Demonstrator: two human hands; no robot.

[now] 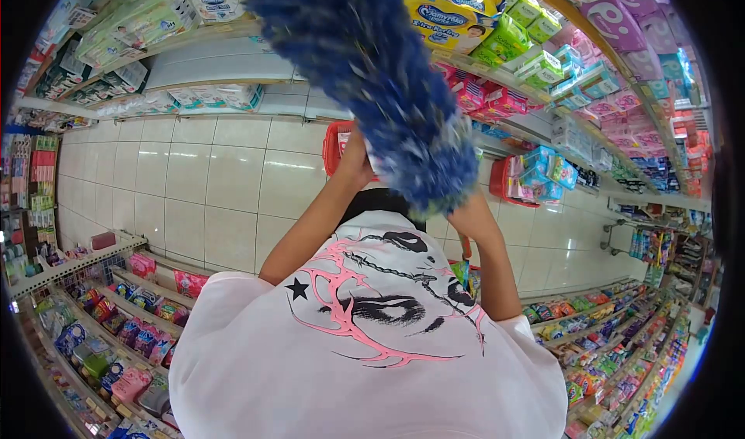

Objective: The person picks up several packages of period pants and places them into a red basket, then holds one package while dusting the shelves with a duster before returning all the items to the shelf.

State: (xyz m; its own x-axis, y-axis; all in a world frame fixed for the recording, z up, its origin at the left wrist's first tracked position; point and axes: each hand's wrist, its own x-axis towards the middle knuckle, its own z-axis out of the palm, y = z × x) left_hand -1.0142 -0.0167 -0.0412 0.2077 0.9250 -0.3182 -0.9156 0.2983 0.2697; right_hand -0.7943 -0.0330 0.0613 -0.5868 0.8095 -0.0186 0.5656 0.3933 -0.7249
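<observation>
A big fluffy blue duster (380, 74) fills the upper middle of the head view, running from the top edge down to my hands. My right hand (467, 210) is at its lower end, with the fingers mostly hidden behind the fluff. On the other side, my left hand (355, 164) is beside the duster, next to a white item partly covered by it. What its fingers hold is hidden. Behind the duster, the shelf bears yellow diaper packs (450, 12) and green packs (504, 39).
A red basket (334, 148) stands on the tiled floor behind my left hand. Another red basket (508, 181) with blue packs is to the right. Stocked shelves (140, 307) line both sides of the aisle. A trolley's wheels (609, 239) show at the right.
</observation>
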